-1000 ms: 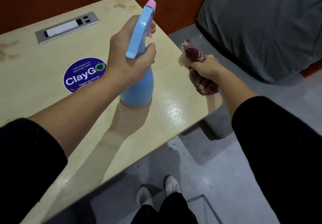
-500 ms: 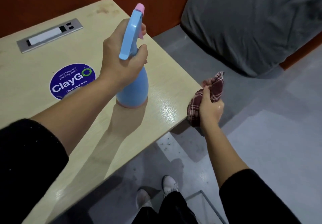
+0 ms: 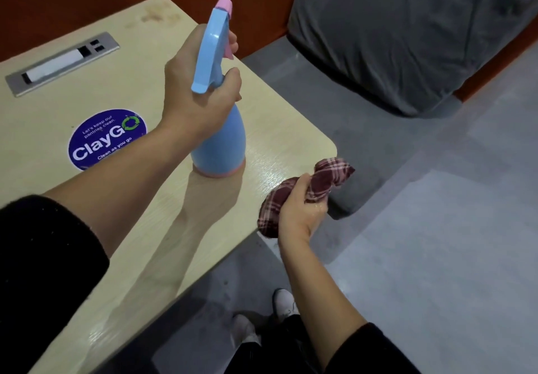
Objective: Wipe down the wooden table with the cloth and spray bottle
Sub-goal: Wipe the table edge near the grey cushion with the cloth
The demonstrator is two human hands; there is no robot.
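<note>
A light blue spray bottle [image 3: 218, 140] with a pink nozzle stands upright on the pale wooden table [image 3: 131, 213]. My left hand [image 3: 198, 88] is wrapped around its neck, a finger on the trigger. My right hand [image 3: 302, 207] is closed on a bunched maroon checked cloth [image 3: 329, 175]. It holds the cloth at the table's near right corner, just off the edge. The wood near the bottle's base shines.
A round blue "ClayGo" sticker [image 3: 107, 138] sits on the table left of the bottle. A metal socket panel [image 3: 61, 62] is set into the far part. A grey cushioned seat [image 3: 407, 30] lies to the right. Grey floor and my shoes [image 3: 282, 306] are below.
My right hand dropped the cloth from above the table's right edge to below it, then came back to the near right corner. My left hand stays on the bottle.
</note>
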